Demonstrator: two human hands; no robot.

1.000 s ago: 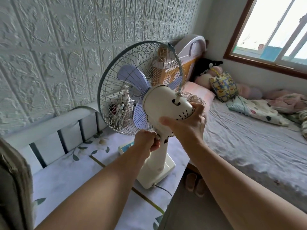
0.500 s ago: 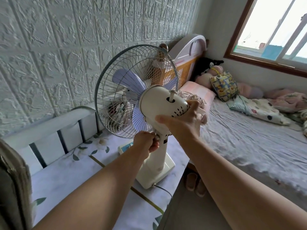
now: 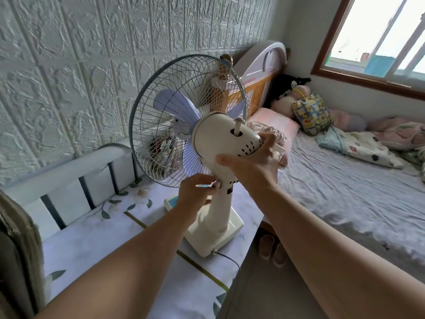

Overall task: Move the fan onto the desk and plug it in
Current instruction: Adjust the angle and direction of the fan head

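Observation:
A cream table fan with pale purple blades and a wire cage stands upright on the desk, its square base near the desk's right edge. My right hand grips the back of the motor housing from below and behind. My left hand is closed on a small knob at the neck joint, just under the housing. The fan's dark cord leaves the base and drops over the desk edge; its plug is out of sight.
The desk has a floral marbled cover and a low railed back against a textured white wall. A bed with pillows and soft toys lies to the right. Slippers sit on the floor between desk and bed. A window is at upper right.
The fan head has tilted and swung left and downward under my right hand. My left hand stays on the neck knob, and the base has not shifted.

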